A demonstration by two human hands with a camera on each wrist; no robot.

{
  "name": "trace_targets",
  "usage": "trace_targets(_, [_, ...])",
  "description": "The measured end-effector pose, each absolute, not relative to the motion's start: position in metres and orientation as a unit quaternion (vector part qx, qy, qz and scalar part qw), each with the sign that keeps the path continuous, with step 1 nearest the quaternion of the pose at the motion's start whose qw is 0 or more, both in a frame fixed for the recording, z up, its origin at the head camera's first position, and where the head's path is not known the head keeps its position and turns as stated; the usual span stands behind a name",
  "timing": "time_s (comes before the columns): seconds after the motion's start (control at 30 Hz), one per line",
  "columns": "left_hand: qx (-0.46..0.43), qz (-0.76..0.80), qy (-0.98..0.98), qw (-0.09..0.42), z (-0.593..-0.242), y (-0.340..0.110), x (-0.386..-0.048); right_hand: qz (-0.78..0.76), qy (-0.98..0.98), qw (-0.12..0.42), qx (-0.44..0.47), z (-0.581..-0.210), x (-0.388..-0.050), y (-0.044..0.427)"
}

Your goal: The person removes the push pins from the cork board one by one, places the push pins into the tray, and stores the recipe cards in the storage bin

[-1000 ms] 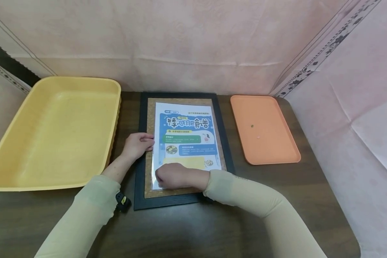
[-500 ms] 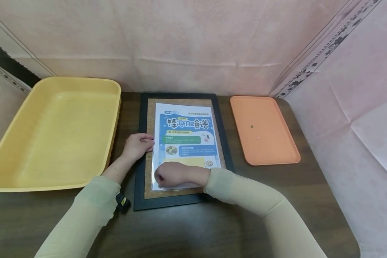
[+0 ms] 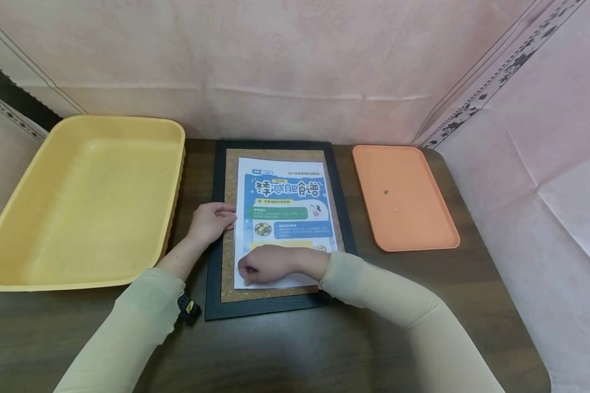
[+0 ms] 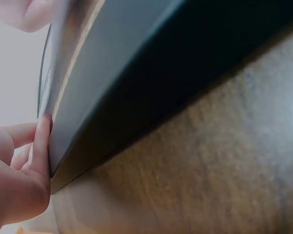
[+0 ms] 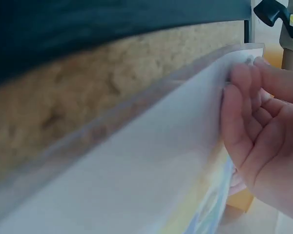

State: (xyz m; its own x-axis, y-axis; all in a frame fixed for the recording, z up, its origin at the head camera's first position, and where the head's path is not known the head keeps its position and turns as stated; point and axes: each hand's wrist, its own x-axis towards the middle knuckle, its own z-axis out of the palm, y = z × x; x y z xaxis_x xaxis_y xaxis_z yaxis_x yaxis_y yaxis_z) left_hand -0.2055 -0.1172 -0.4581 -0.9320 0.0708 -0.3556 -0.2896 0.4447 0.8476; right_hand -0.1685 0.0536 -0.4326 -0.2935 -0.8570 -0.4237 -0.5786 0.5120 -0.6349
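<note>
A laminated blue-and-white printed sheet (image 3: 293,229) lies on a cork board (image 3: 231,188) with a dark frame (image 3: 218,312). My left hand (image 3: 208,222) rests over the frame's left side, its fingertips touching the sheet's left edge. At the sheet's lower left corner is my right hand (image 3: 266,264), its fingers curled. In the right wrist view, thumb and fingertips pinch a small grey thing (image 5: 250,61) at that corner, too small to name. The right hand and forearm cover part of the sheet's lower portion.
A large yellow basin (image 3: 88,207) stands to the left on the dark wooden table (image 3: 255,360). On the right, an orange tray (image 3: 408,218) bears a tiny green piece (image 3: 385,192) and a tiny pale piece (image 3: 395,210). Patterned pink cloth (image 3: 275,65) hangs behind.
My right wrist and forearm have shifted slightly right and up, while the curled fingers stay at the corner. The left hand has kept its place at the sheet's edge.
</note>
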Motion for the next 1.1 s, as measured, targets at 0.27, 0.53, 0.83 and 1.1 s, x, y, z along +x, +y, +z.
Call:
trace_targets(0.27, [-0.067,0.524,0.832,0.167,-0.457,-0.118,-0.205,-0.268,0.747,0.447,-0.414,-0.432,-0.179,0.061])
trace_targets(0.53, [-0.056,0.521,0.838,0.152,-0.457,-0.117,-0.204,-0.328,0.739,0.481,-0.34,-0.433,-0.191,0.09])
trace_targets(0.83, [-0.061,0.515,0.838,0.167,-0.456,-0.116,-0.205,-0.363,0.773,0.458,-0.247,-0.418,-0.204,0.138])
trace_targets(1.1, [-0.067,0.515,0.837,0.173,-0.457,-0.116,-0.203,-0.403,0.788,0.436,-0.162,-0.409,-0.205,0.182])
